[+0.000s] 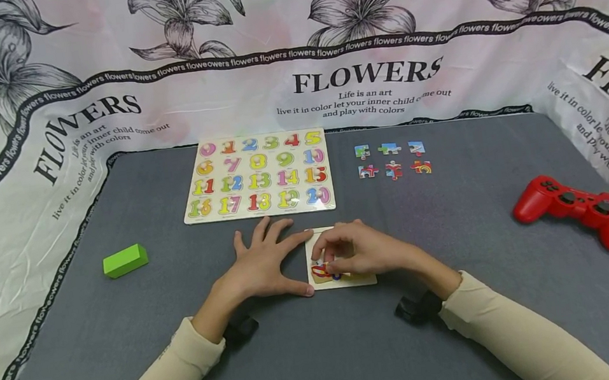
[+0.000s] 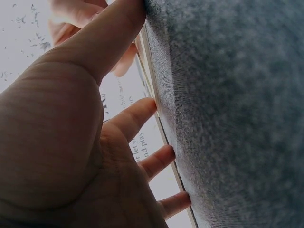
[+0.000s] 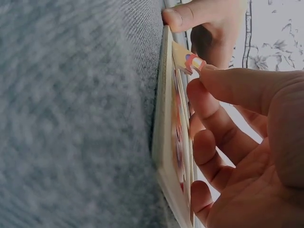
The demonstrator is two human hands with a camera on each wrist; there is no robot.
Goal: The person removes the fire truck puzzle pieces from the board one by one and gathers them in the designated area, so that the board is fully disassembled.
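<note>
A small wooden puzzle board (image 1: pixel 359 281) with a colourful picture lies flat on the grey table, between the two hands. My right hand (image 1: pixel 367 249) is over it, pinching a puzzle piece (image 3: pixel 185 59) between thumb and forefinger. In the right wrist view that piece is tilted up, one end raised above the board's frame. My left hand (image 1: pixel 259 266) is spread out, its thumb and forefinger touching the left side of the board. Much of the board's picture is hidden under the right hand.
Behind the left hand lies a number board (image 1: pixel 192 216). Several loose jigsaw pieces (image 1: pixel 393 170) lie in two rows to its right. A green block (image 1: pixel 125 261) is at the left, a red game controller (image 1: pixel 575 210) at the right. Floral cloth (image 1: pixel 246 95) borders the table's back.
</note>
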